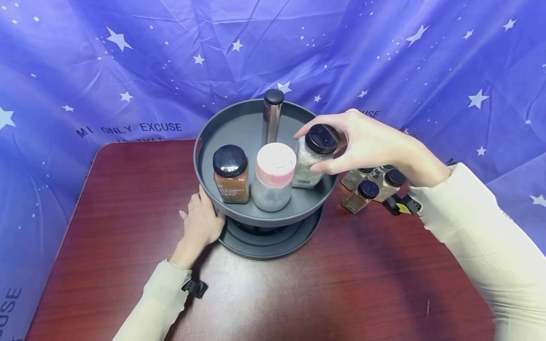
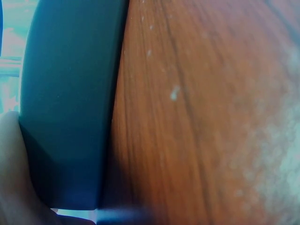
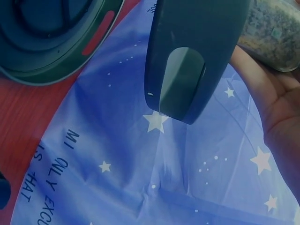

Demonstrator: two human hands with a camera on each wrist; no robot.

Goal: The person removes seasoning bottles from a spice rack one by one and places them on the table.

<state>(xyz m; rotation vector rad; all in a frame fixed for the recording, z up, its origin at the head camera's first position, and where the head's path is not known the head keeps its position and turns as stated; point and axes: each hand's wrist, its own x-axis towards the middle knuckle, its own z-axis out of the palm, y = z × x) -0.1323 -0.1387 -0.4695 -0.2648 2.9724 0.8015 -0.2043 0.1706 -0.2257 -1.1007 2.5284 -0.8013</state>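
A dark grey two-tier turntable rack (image 1: 266, 219) stands on the table. My right hand (image 1: 362, 142) grips a spice jar with a black lid (image 1: 309, 163), pale flaky contents inside, at the right side of the upper tray; whether its base touches the tray cannot be told. In the right wrist view the same jar (image 3: 276, 33) shows partly behind the tray wall (image 3: 197, 47). My left hand (image 1: 200, 220) holds the rack's left side at the lower tier; its fingers are partly hidden. The left wrist view shows that hand (image 2: 14, 173) against the dark tray wall (image 2: 70, 103).
On the upper tray stand a black-lidded jar of reddish-brown spice (image 1: 232, 182), a pink-lidded clear jar (image 1: 273, 189) and the rack's metal post (image 1: 271, 121). Several small black-lidded jars (image 1: 360, 196) stand on the table (image 1: 362, 284) at right. A starry blue cloth (image 1: 170, 61) hangs behind.
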